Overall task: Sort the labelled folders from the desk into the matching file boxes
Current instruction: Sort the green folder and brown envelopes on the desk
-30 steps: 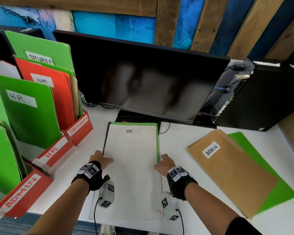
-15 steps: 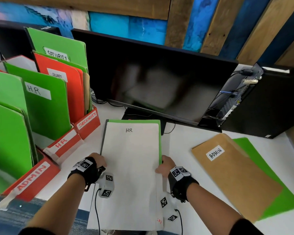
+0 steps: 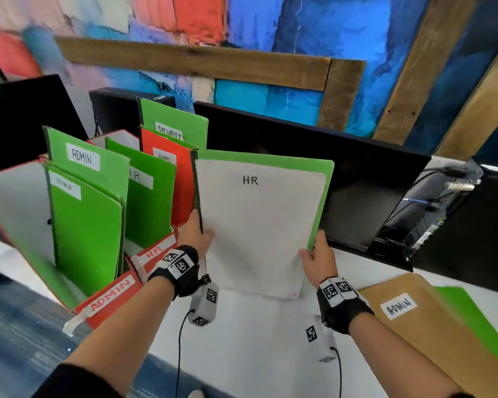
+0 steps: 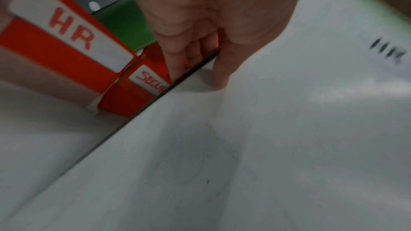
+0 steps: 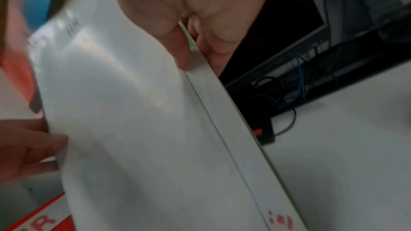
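Your left hand pinches the left edge of the HR folder, thumb on the white front and fingers behind it, and your right hand grips the right edge the same way, thumb in front and fingers curled round the green back cover. Between your hands the folder stands nearly upright, its lower edge close above the white desk; whether it touches the desk is hard to tell. Just right of your right wrist a brown ADMIN folder lies flat over a green folder. Left of your left wrist stands the red ADMIN box with green folders in it, and just beyond that hand the HR box, also holding a green folder marked HR. Behind it is the SECURITY box, with an orange and a green folder. Past the held folder is a dark monitor.
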The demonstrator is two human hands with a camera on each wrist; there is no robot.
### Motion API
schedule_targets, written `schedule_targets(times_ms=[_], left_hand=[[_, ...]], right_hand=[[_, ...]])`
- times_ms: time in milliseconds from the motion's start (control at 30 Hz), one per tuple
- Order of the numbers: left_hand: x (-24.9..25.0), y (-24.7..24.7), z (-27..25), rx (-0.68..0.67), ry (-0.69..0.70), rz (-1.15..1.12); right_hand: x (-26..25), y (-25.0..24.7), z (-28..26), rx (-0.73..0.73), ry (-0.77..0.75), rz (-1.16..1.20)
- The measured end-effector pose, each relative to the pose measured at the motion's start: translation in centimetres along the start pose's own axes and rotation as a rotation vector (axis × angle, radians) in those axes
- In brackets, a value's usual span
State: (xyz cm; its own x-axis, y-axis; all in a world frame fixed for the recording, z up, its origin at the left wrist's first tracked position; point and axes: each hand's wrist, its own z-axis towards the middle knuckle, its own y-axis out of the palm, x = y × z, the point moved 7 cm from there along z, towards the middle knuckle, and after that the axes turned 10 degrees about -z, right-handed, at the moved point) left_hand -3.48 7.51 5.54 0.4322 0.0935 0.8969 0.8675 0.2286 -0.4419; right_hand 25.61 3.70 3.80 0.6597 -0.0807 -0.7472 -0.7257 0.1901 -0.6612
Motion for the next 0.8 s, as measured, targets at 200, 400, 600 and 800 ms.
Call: schedule_targets(times_ms=[200, 400, 600, 800], left_hand=[[-1.0, 1.2, -1.0, -0.131, -0.103, 0.183], [3.9, -2.1, 0.8, -0.006, -0.012, 0.352], [13.4, -9.6, 3.4, 0.033, 0.223, 0.949], [13.3, -15.3, 7.8, -0.149, 0.045, 1.187]], right_hand=[[0.3, 0.3, -0.7, -0.033, 0.011, 0.145], [-1.3, 0.4, 0.4, 0.039, 0.022, 0.268], [-6.0, -0.9, 1.6, 0.150, -0.023, 0.348], [-11.9, -2.1, 2.7, 0.190, -0.109, 0.348]])
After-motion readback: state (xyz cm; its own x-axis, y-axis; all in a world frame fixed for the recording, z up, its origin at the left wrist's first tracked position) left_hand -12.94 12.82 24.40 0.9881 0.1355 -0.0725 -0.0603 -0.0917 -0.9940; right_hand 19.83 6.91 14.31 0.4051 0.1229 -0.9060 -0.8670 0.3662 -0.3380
